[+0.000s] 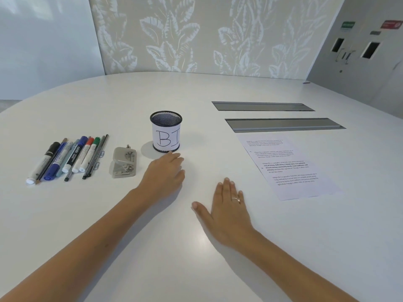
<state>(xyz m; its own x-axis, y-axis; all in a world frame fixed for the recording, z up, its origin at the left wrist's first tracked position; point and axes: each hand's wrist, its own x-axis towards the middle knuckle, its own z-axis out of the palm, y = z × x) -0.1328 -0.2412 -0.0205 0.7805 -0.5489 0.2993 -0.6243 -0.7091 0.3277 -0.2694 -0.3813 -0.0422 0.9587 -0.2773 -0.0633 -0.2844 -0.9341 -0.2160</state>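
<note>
- Nearest, right hand (229, 208) lies flat on table (196, 269), fingers spread, holding nothing.
- Left hand (165, 171) ahead of it, fingers relaxed, empty; the nearer hand to mesh pen cup (166, 134).
- Cup stands upright, straight beyond left fingertips; contact unclear.
- Markers (67, 158) lie far left.

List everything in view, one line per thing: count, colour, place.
black mesh pen cup with paper label: one, black and white, table centre
grey metal hole punch: one, grey, left of the cup
markers, pens and pencils: about ten, mixed colours, row at far left
printed paper sheet: one, white, right side
recessed cable slots: two, grey, behind the sheet
round-edged table: one, white, under everything
left hand: one, relaxed, just before the cup
right hand: one, flat on the table, ring on a finger
</note>
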